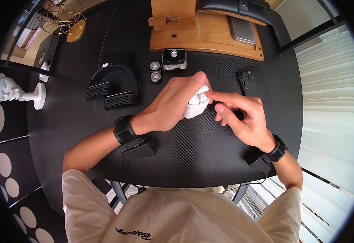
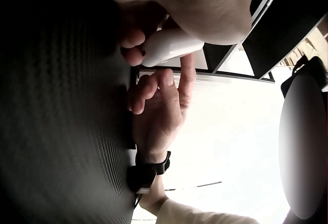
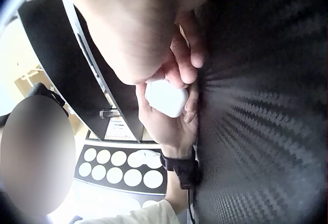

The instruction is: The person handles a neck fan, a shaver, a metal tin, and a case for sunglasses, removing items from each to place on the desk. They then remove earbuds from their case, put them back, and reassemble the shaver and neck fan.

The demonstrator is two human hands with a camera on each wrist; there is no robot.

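A small white earbud case (image 1: 195, 109) with its lid raised is held above the black table by the left hand (image 1: 167, 101), whose thumb lies along the lid side. White earbuds (image 1: 201, 98) show inside it. The right hand (image 1: 245, 115) reaches in from the right, its index fingertip touching the case's opening by an earbud, thumb apart and other fingers curled in. In the left wrist view the case (image 2: 171, 47) is white and smooth, fingers around it. The right wrist view shows the case (image 3: 166, 98) resting in the left hand (image 3: 166, 126).
Behind the hands stand a black device with a clear front (image 1: 174, 60) and two small round metal-topped items (image 1: 155, 76). A black curved object (image 1: 112, 83) lies left, a black camera-like module (image 1: 247, 79) right. A wooden stand (image 1: 209, 40) is at the back, a white head sculpture (image 1: 39, 96) far left.
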